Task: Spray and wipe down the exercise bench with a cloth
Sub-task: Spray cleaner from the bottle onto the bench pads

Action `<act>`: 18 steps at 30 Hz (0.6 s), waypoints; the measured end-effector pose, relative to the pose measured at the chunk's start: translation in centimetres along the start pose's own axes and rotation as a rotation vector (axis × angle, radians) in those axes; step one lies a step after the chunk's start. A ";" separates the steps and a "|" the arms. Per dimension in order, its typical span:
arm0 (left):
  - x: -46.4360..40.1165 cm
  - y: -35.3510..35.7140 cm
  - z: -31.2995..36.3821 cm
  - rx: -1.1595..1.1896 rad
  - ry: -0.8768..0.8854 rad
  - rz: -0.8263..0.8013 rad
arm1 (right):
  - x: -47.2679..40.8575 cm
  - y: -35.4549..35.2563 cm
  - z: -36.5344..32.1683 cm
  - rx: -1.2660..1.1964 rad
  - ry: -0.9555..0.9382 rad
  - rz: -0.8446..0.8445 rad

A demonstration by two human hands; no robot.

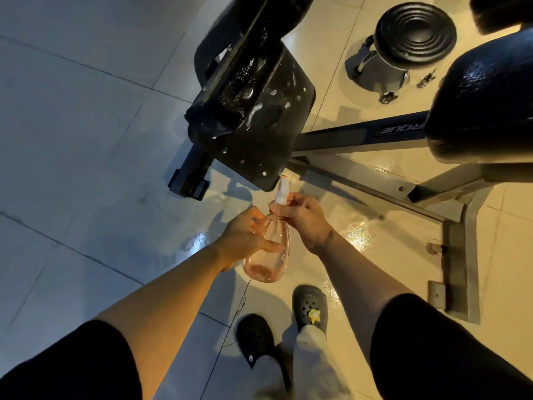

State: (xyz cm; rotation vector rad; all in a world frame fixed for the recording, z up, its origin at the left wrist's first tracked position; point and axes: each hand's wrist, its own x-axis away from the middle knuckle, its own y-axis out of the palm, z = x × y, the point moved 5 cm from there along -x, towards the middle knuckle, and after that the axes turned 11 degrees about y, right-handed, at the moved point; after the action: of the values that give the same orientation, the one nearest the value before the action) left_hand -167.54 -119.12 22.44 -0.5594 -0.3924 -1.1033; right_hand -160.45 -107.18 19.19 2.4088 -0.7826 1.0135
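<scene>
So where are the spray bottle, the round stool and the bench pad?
Spray bottle [266, 255]: head view, pink body.
Stool [416, 31]: head view, ribbed seat top.
Bench pad [259, 128]: head view, wet underside.

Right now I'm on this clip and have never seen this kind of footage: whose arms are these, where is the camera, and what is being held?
The camera sits on a person's head, looking down, so both arms reach in from below. There is no robot. The left hand grips the body of a pink spray bottle; the right hand holds its neck by the white nozzle, which points toward the wet black bench pad. Further right are the bench frame and a round stool on the tiled floor. No cloth is visible.
</scene>
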 end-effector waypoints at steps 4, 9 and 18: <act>3.4 -2.7 1.0 0.018 0.029 0.047 | 2.7 3.3 -2.4 0.043 -0.035 -0.045; 9.0 -6.9 6.2 0.036 0.067 0.111 | 8.3 7.6 -8.2 0.089 -0.121 -0.094; 12.4 -9.9 17.2 -0.095 0.235 0.094 | 16.7 7.4 -17.5 0.016 -0.241 -0.065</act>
State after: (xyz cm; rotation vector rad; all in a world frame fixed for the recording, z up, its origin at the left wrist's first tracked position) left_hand -171.94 -120.98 45.34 -0.5195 -0.1090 -1.0866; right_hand -164.50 -108.64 44.08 2.5836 -0.7710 0.7157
